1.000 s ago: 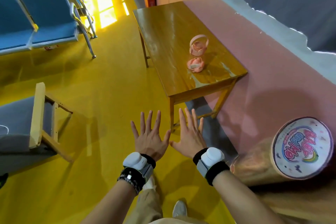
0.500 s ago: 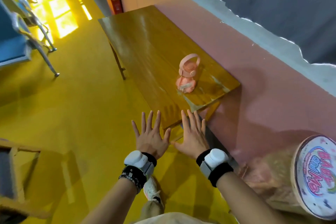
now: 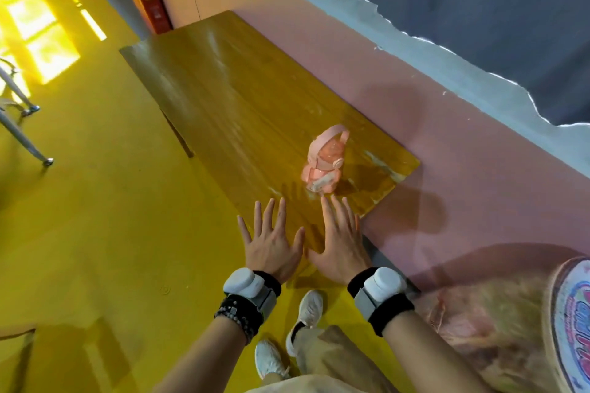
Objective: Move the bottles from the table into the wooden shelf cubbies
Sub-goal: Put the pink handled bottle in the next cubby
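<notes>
A wooden table (image 3: 223, 99) ran diagonally from the upper centre of the frame down toward the lower centre, its long side against a pink wall (image 3: 479, 188). Near the table's lower right corner stood two pink bottles, apparently touching. The nearer pink bottle (image 3: 320, 178) was squat with a pale tab on its front; the farther pink bottle (image 3: 329, 151), just above it in the frame, carried a looped handle over its top. Motion blur softened both, so finer detail could not be read.

Both hands were held flat in the lower centre of the frame, palms down and fingers spread, holding nothing. The left hand (image 3: 271, 244) hung over the table's near edge and the yellow floor (image 3: 95, 233). The right hand (image 3: 341, 242) lay just beside it over the table's end, its fingertips (image 3: 324, 201) close below the nearer bottle; contact could not be judged. Each wrist wore a black strap with a white device, the left wrist also a beaded bracelet (image 3: 234, 317).

Two white shoes (image 3: 306, 306) showed on the floor below the hands. A red box (image 3: 150, 6) stood against the wall past the table's far end, in the upper left. At the lower right edge sat a round, blurred object with a colourful printed disc (image 3: 574, 329).
</notes>
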